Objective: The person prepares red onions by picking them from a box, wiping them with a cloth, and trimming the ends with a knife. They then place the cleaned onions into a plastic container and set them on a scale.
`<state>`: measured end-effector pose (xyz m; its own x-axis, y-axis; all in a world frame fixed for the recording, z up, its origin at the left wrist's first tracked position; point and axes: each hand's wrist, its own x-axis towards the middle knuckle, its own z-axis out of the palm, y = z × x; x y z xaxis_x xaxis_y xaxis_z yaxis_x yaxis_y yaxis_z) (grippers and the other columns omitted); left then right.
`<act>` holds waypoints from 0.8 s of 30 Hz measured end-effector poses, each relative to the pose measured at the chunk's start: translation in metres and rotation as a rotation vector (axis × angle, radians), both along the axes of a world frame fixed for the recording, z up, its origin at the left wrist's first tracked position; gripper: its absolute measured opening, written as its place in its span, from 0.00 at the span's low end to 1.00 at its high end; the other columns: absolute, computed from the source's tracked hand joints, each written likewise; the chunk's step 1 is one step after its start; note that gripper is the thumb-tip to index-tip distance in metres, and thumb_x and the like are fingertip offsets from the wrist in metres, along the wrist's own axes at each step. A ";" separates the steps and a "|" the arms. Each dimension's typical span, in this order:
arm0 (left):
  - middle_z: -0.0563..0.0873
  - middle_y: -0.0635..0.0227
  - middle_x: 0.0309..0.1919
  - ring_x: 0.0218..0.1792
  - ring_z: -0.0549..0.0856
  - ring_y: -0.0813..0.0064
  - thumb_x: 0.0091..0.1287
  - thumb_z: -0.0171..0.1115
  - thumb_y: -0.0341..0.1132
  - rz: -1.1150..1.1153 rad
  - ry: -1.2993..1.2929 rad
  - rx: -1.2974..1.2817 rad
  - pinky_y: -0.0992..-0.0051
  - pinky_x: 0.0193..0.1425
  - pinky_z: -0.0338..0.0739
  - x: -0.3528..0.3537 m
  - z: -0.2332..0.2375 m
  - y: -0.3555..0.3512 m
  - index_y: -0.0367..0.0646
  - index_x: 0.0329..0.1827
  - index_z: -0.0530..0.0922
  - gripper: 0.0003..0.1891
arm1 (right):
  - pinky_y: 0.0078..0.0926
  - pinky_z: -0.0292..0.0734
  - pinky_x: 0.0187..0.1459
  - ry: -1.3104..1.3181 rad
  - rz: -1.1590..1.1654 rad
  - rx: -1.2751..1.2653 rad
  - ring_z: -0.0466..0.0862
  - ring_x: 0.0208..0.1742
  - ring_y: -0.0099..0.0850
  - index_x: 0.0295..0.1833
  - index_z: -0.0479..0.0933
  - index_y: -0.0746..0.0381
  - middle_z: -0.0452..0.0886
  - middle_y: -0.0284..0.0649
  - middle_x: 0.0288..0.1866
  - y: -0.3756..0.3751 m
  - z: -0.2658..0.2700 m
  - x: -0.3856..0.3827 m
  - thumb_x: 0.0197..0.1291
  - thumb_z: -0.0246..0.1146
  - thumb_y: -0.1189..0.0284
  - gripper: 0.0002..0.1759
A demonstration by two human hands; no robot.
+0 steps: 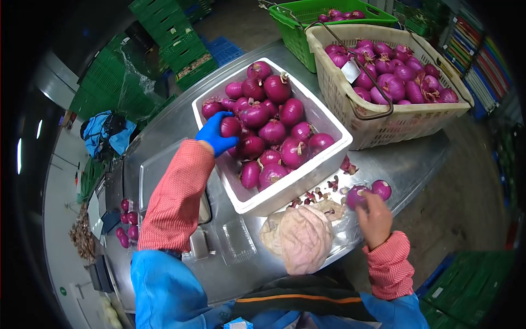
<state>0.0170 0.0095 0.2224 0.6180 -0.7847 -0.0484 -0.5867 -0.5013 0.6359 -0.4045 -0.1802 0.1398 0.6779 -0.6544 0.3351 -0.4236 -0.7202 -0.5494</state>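
My left hand [216,134], in a blue glove, is closed round a red onion [230,127] at the left side of a white foam box [341,143] full of red onions. My bare right hand [375,219] has its fingertips on another red onion [357,197] on the metal table, right of the box. One more red onion [381,189] sits just beside it. Below the box a crumpled pinkish cloth [306,239] lies near small dark root trimmings [315,196].
A beige basket [383,122] of red onions and a green basket [298,41] stand behind the foam box. Clear plastic trays [237,240] lie on the metal table [164,271] at the left. Green crates [183,52] are stacked beyond it.
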 end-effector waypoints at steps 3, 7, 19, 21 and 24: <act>0.78 0.63 0.61 0.62 0.79 0.61 0.58 0.74 0.41 0.068 0.877 -0.467 0.55 0.64 0.78 -0.070 0.044 0.010 0.49 0.70 0.67 0.37 | 0.38 0.78 0.39 -0.117 0.160 0.157 0.83 0.38 0.44 0.48 0.80 0.61 0.81 0.44 0.38 0.032 0.010 0.019 0.54 0.67 0.74 0.14; 0.75 0.63 0.66 0.64 0.78 0.61 0.57 0.74 0.42 -0.048 1.327 -0.614 0.55 0.65 0.78 -0.145 0.042 0.029 0.45 0.75 0.62 0.43 | 0.35 0.78 0.37 -0.258 0.297 0.174 0.83 0.38 0.42 0.47 0.80 0.61 0.80 0.43 0.36 0.060 0.054 0.048 0.53 0.66 0.77 0.14; 0.78 0.59 0.60 0.55 0.84 0.62 0.59 0.72 0.44 -0.005 1.266 -0.466 0.66 0.45 0.87 -0.242 0.014 0.054 0.41 0.72 0.64 0.40 | 0.26 0.77 0.30 -0.137 0.449 -0.340 0.80 0.32 0.29 0.50 0.79 0.63 0.74 0.35 0.31 0.078 0.083 0.052 0.48 0.64 0.75 0.20; 0.78 0.59 0.61 0.54 0.85 0.61 0.59 0.72 0.48 -0.007 1.289 -0.444 0.65 0.43 0.87 -0.245 0.009 0.057 0.40 0.72 0.63 0.42 | 0.26 0.78 0.30 -0.141 0.460 -0.349 0.80 0.33 0.29 0.50 0.79 0.63 0.74 0.35 0.30 0.076 0.078 0.050 0.48 0.64 0.75 0.20; 0.76 0.58 0.63 0.56 0.83 0.60 0.60 0.71 0.45 -0.015 1.353 -0.464 0.65 0.45 0.88 -0.250 0.005 0.062 0.39 0.72 0.63 0.40 | 0.26 0.78 0.30 -0.132 0.444 -0.354 0.81 0.32 0.30 0.51 0.79 0.64 0.75 0.36 0.31 0.071 0.068 0.045 0.48 0.64 0.76 0.20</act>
